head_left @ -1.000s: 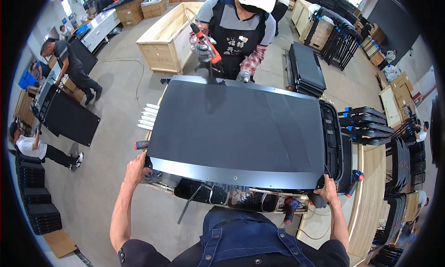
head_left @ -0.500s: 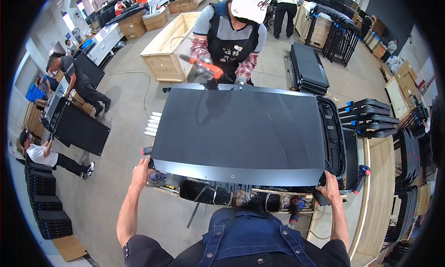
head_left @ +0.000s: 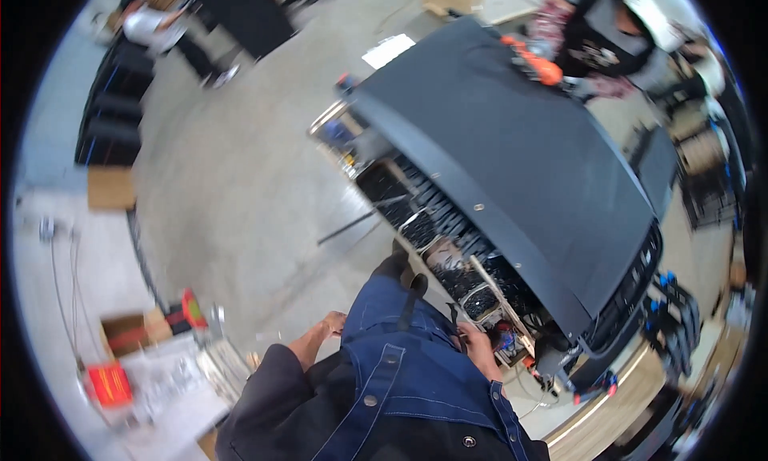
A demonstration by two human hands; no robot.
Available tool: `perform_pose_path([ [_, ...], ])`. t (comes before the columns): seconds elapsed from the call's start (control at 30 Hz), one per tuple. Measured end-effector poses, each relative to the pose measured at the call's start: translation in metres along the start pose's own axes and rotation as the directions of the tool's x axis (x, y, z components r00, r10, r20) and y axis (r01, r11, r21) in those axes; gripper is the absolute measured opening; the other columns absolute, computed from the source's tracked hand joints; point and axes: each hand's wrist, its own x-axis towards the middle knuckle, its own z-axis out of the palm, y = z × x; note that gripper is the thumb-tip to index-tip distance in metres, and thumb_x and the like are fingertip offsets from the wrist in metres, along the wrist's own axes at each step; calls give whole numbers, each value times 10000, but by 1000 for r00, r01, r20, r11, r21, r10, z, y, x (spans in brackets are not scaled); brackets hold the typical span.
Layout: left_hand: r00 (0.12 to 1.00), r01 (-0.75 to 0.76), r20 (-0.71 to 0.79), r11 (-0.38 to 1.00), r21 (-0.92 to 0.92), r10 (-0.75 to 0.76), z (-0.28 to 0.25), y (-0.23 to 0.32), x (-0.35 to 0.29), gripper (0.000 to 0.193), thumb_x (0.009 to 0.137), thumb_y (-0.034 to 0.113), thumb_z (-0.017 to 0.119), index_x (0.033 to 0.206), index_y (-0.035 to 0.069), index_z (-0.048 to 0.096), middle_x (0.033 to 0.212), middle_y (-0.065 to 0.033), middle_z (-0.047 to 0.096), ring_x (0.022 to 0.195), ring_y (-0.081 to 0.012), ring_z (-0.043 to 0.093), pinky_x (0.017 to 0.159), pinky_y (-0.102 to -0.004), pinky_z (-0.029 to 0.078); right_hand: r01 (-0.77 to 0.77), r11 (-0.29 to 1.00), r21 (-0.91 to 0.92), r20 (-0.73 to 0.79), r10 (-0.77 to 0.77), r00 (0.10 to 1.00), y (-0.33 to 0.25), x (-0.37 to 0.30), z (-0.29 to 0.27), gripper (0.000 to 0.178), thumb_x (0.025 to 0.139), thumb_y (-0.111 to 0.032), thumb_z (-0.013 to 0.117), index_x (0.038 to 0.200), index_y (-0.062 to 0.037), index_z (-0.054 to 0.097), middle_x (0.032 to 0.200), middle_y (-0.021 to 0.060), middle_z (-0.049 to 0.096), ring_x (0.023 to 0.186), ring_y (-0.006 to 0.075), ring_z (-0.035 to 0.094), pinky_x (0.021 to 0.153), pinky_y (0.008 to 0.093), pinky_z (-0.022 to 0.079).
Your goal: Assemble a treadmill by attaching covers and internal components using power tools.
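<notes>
My left hand [head_left: 334, 323] hangs beside my left hip, away from the bench; its fingers are blurred and partly hidden. My right hand [head_left: 478, 347] is at the right side of my blue apron [head_left: 424, 381], its fingers curled by a small dark piece I cannot make out. Both hands are off the large dark panel [head_left: 512, 157], which lies on the workbench with a smooth metal strip along its near edge. Below that strip are trays of small black parts [head_left: 452, 261]. A co-worker across the panel holds an orange power tool [head_left: 538, 63] over its far edge.
A power drill [head_left: 504, 337] hangs low at the bench's near side, close to my right hand. Black frames with blue clips [head_left: 672, 321] stand to the right. At lower left are an open cardboard box [head_left: 132, 333] and a red box [head_left: 110, 383]. Another worker [head_left: 156, 25] stands far left.
Both hands have let go of the panel's near corners and dropped to my sides. My view has swung left, so the bench now lies tilted toward the right.
</notes>
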Motion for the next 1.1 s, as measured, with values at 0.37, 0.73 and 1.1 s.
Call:
perform_pose_path([
  [0.37, 856, -34, -517, 997, -76, -11, 26, -99, -34, 363, 970, 388, 622, 1114, 65, 707, 947, -128, 737, 818, -298, 699, 750, -411, 557, 203, 929, -309, 447, -46, 893, 36, 174, 150, 339, 888, -180, 653, 1183, -12, 663, 952, 170, 746, 836, 282, 729, 791, 387, 567],
  [0.73, 713, 100, -675, 924, 368, 191, -11, -175, 67, 402, 849, 365, 739, 1155, 110, 686, 1168, -132, 634, 1199, -361, 546, 996, -487, 455, 351, 756, -553, 606, 76, 792, 178, 491, 430, 334, 848, -210, 667, 1141, -51, 698, 1030, 180, 735, 1037, 366, 689, 925, 448, 536],
  [1.1, 636, -33, -769, 998, 54, 63, -80, -174, 90, 298, 930, 251, 695, 1085, -3, 709, 1148, -219, 669, 1040, -412, 619, 914, -484, 487, 366, -163, -916, 400, -344, 849, 245, 772, 517, 458, 796, -62, 667, 1242, -116, 577, 1149, 113, 603, 1096, 375, 573, 921, 509, 502],
])
